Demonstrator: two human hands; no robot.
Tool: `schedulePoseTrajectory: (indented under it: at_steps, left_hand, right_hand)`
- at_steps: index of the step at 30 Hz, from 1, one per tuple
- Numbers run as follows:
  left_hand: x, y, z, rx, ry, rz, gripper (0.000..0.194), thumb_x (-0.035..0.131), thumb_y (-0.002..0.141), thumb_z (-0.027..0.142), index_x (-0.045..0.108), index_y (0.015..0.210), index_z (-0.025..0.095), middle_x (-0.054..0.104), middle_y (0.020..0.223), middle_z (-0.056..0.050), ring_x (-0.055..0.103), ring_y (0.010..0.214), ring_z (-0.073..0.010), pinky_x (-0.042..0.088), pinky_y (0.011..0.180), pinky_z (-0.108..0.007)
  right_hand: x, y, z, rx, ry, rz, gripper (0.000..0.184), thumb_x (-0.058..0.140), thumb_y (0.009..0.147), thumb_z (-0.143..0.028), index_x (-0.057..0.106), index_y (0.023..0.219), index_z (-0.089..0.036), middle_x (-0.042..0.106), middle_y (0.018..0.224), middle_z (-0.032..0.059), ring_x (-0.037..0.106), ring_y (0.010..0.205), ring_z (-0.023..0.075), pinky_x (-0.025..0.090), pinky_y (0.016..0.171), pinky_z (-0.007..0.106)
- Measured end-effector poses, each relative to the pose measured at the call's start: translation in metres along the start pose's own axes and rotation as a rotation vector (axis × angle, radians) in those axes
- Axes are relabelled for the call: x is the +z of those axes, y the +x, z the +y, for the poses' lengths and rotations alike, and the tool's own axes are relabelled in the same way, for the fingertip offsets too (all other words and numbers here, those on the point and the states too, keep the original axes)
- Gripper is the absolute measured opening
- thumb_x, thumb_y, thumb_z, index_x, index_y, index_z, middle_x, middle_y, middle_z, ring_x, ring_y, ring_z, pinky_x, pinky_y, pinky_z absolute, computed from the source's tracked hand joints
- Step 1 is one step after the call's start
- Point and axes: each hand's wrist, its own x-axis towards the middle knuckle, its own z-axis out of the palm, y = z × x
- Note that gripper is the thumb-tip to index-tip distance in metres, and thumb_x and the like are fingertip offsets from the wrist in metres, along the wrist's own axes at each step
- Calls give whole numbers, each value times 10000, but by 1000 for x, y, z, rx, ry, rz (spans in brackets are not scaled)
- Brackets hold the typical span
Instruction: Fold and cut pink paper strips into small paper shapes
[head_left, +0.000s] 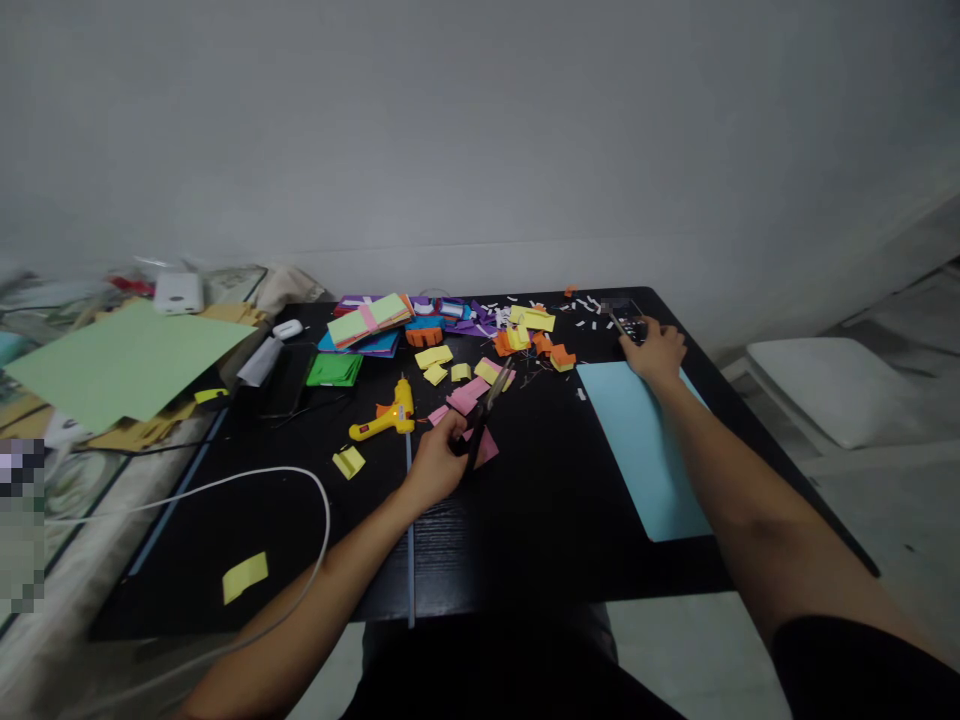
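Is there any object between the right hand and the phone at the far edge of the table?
Nothing visible stands between them. The right hand already rests against the phone, just beyond the light blue sheet. The left hand is apart, holding scissors over pink paper pieces.

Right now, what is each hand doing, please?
Left hand: closed on the scissors.
Right hand: fingers on the phone; a full grip cannot be told.

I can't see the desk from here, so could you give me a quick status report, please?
Left hand grips scissors over pink paper. Right hand on phone. Glue gun beside the left hand.
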Motion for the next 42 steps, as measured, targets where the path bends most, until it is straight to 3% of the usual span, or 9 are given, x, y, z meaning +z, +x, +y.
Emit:
schedulePoseTrajectory:
  at_steps: [42]
  left_hand:
    - [0,0,0,13,7,-5,271,703,668,267,447,732,207,336,669,69,300,630,-110,250,599,-244]
  right_hand:
    - [-1,-1,-1,2,3,-2,588,541,874,-481,543,1383,-185,512,1290,228,457,1144,392,350,955,521]
